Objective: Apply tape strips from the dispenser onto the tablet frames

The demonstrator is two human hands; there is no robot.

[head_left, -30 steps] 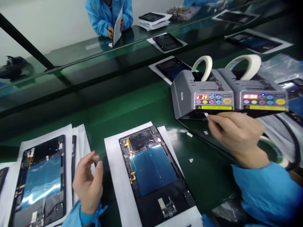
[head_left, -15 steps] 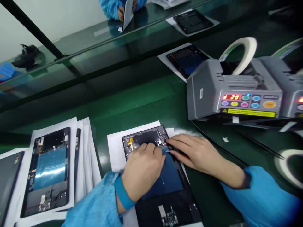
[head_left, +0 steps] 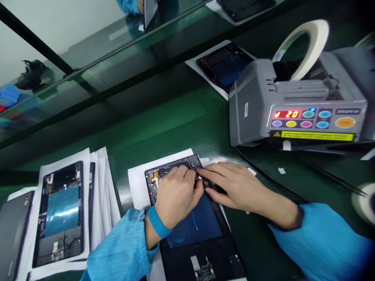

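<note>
An opened tablet [head_left: 202, 218] lies on white paper in front of me, its blue sheet, dark panels and small boards exposed. My left hand [head_left: 178, 191], with a blue band at the wrist, is bent over its upper part. The fingers are curled together in a pinch near the top right corner; what they hold is hidden. From the right, my right hand [head_left: 237, 185] reaches to the same corner, its index finger stretched onto the tablet and its thumb lower at the edge, a gap between them.
On the left, another opened tablet [head_left: 61, 210] rests on stacked papers beside a dark grey panel [head_left: 14, 230]. A grey tape dispenser [head_left: 249, 109] stands at right. Near it lie tweezers [head_left: 334, 175], a tape roll [head_left: 363, 203] and a cable [head_left: 272, 177]. Another person's hand [head_left: 141, 6] shows beyond the ledge.
The camera view has shifted slightly. Both hands stay at the tablet's top right corner; the right index finger reaches slightly further in, close to the left fingertips. A small white piece now shows beside the right hand.
</note>
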